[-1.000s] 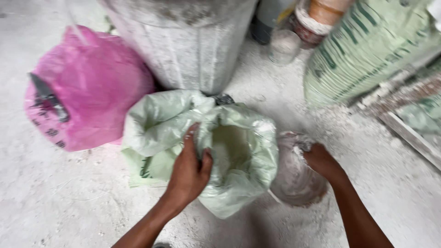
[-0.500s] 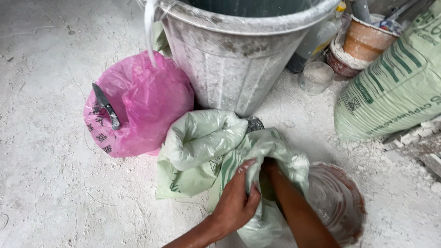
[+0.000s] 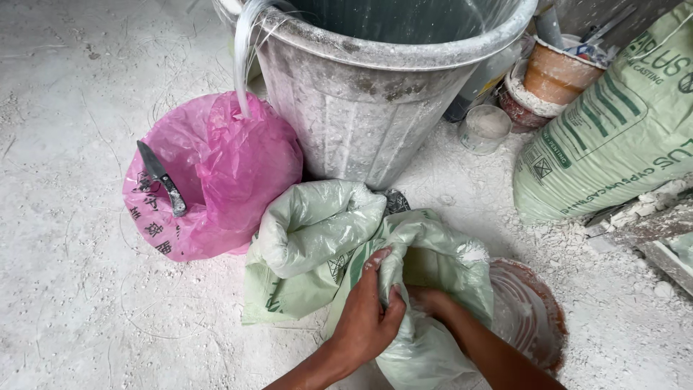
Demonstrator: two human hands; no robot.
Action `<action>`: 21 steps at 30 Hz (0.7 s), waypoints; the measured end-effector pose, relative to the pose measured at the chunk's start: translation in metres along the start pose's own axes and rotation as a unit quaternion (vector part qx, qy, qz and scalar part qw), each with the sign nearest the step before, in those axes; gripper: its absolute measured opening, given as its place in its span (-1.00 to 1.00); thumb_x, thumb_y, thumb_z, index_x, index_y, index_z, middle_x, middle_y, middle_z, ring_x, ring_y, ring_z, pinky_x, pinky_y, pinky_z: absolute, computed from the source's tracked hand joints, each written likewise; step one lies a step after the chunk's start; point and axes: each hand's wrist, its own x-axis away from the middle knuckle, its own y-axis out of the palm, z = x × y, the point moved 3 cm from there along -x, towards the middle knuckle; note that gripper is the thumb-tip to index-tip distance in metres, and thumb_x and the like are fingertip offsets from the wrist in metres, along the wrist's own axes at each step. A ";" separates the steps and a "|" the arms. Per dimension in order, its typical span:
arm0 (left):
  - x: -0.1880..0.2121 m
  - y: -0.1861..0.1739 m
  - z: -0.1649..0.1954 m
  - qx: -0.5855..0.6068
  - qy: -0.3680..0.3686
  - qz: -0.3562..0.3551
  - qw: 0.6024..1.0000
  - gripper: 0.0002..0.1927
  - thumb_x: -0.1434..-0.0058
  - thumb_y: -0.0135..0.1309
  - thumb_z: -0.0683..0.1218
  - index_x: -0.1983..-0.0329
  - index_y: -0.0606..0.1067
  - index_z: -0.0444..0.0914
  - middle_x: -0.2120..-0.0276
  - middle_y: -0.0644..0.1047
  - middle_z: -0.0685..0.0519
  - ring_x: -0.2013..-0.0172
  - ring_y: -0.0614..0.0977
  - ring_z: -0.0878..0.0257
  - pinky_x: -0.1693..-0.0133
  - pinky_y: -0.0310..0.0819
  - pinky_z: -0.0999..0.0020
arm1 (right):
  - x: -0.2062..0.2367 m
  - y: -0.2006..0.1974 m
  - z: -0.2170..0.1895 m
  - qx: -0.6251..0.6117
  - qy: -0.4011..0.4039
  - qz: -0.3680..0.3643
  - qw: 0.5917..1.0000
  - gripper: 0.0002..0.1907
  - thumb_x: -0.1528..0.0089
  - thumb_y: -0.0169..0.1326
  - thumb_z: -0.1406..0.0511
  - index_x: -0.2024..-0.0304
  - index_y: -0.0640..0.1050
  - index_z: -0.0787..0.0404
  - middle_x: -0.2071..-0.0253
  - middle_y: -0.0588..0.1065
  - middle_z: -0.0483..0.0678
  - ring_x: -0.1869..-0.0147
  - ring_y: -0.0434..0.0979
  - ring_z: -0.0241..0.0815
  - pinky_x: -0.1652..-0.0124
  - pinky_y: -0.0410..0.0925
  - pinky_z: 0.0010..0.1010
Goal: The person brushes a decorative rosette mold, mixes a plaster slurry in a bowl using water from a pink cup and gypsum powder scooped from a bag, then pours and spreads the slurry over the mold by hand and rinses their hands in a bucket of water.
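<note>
Pale green woven plastic, dusted white, makes up the sack lying crumpled on the floor, its rolled mouth pressed against the base of the grey bucket. The left hand is clenched on a fold of the sack's rim, pulling it up. The right hand reaches down inside the mouth; its fingers are hidden, so I cannot tell its grip. Just right of the sack, touching it, a round rust-coloured bowl sits caked in white powder. Left of the sack, a glossy pink bag bulges against the bucket, with a dark knife lying on top (blade pointing away). A clear tube hangs over the bucket's rim. A larger striped sack leans at the right, hemming that side in; open floor lies only to the left, gritty and scratched.
</note>
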 end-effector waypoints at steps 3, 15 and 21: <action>0.001 -0.001 -0.003 -0.008 -0.040 -0.003 0.999 -0.34 -0.29 -0.01 -0.19 -0.44 0.10 -0.26 0.16 0.53 -0.19 0.53 0.54 0.18 0.45 0.45 0.26 | 0.002 0.001 0.004 -0.326 0.009 -0.067 0.943 -0.57 -0.42 -0.09 0.14 -0.23 0.46 0.24 -0.11 0.50 -0.02 -0.09 0.49 -0.18 -0.08 0.38 -0.35; -0.007 0.021 0.002 -0.098 -0.005 0.049 0.994 -0.34 -0.28 -0.03 -0.18 -0.44 0.11 -0.28 0.32 0.58 -0.20 0.57 0.60 0.13 0.45 0.49 0.21 | 0.064 -0.019 -0.029 -0.530 -0.061 0.008 0.846 -0.67 -0.38 -0.09 0.16 -0.04 0.53 0.21 0.12 0.54 -0.02 0.11 0.54 -0.13 0.12 0.44 -0.29; -0.015 0.036 0.002 -0.122 -0.053 0.026 0.991 -0.34 -0.28 -0.07 -0.17 -0.44 0.08 -0.31 0.42 0.57 -0.18 0.63 0.60 0.16 0.50 0.52 0.22 | 0.167 -0.091 -0.010 -0.438 -0.064 0.097 0.892 -0.65 -0.38 -0.09 0.16 -0.12 0.49 0.16 0.03 0.50 0.00 0.01 0.51 -0.08 0.04 0.42 -0.22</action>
